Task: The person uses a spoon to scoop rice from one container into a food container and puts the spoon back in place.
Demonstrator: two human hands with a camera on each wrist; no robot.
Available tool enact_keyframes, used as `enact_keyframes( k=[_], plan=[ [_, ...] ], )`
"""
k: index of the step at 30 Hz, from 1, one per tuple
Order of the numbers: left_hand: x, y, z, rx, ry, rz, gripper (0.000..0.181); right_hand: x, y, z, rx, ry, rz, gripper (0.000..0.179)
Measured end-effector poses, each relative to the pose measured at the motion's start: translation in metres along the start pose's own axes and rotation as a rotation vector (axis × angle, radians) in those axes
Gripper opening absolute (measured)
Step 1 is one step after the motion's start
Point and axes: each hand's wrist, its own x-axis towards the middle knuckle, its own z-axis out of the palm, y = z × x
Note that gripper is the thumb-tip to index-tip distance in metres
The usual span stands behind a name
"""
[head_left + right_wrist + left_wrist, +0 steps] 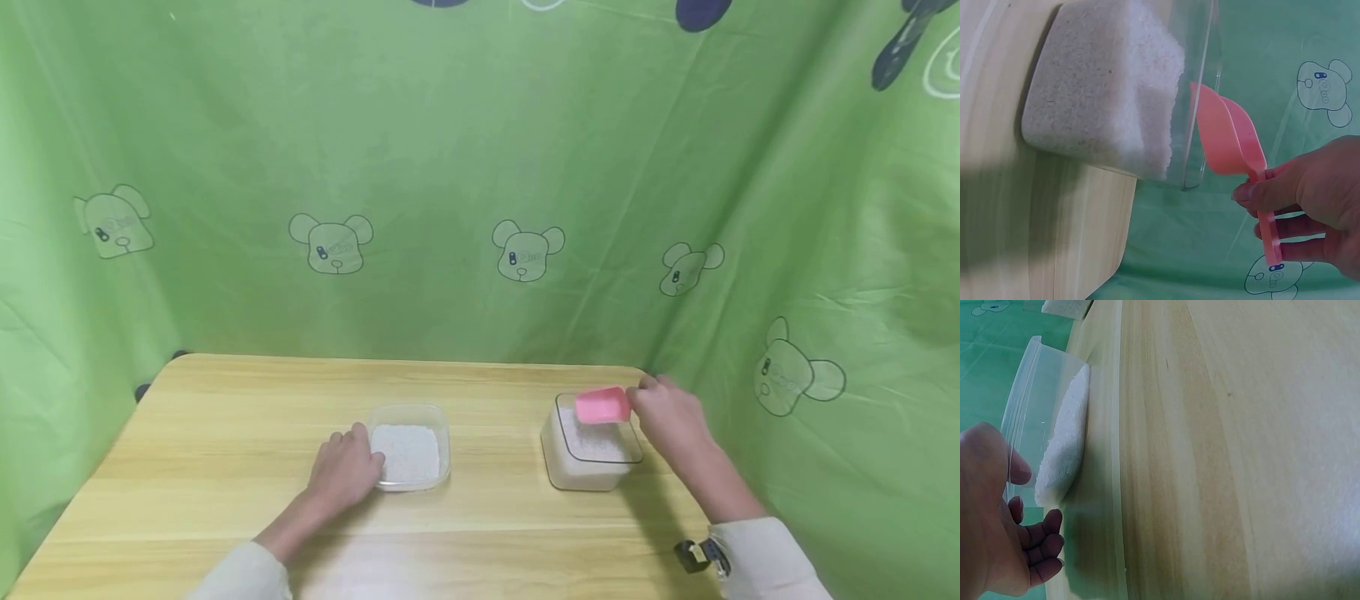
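Observation:
My right hand [670, 417] grips a pink scoop [602, 406] by its handle, fingers curled round it in the right wrist view. The scoop's bowl overlaps the rim of a tall clear container [1104, 94] that is largely filled with white rice-like grain [1154, 75]. My left hand [345, 468] holds the left wall of a low clear plastic box [442, 479], thumb and index finger pinching its rim in the left wrist view. White grain [406, 453] lies in that box, heaped against one side as the left wrist view shows it.
Both containers stand on a light wooden table [225, 433], with a gap between them. Behind and on both sides hangs a green curtain [420, 150] printed with bear faces. A small dark device [693, 556] sits at my right wrist.

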Motion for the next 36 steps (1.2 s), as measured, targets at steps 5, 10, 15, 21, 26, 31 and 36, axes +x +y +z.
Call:
enact_keyframes(
  k=[5,10,15,21,26,31,36],
  plan=[
    [0.001,-0.001,0.002,0.001,0.000,-0.001,0.020,-0.001,-0.001,0.002,-0.046,0.002,-0.015,0.028],
    [0.002,-0.002,0.003,0.004,-0.007,-0.003,0.021,0.000,-0.002,0.001,-0.077,0.030,-0.022,0.026],
    [0.002,-0.003,0.002,0.003,-0.001,-0.004,0.021,0.001,-0.003,0.003,-0.147,0.084,-0.057,0.022],
    [0.001,-0.001,0.000,-0.002,0.002,-0.002,0.020,0.003,-0.007,0.010,-0.241,0.106,-0.129,0.024],
    [0.000,0.000,-0.001,-0.001,-0.007,0.002,0.020,0.006,-0.011,0.016,-0.268,0.052,-0.143,0.026],
    [0.001,-0.001,0.000,0.001,-0.008,0.002,0.021,0.009,-0.014,0.021,-0.284,0.061,-0.178,0.024],
    [0.001,-0.002,0.001,0.000,-0.013,-0.006,0.022,0.011,-0.016,0.025,-0.319,0.099,-0.239,0.021]
  ],
)
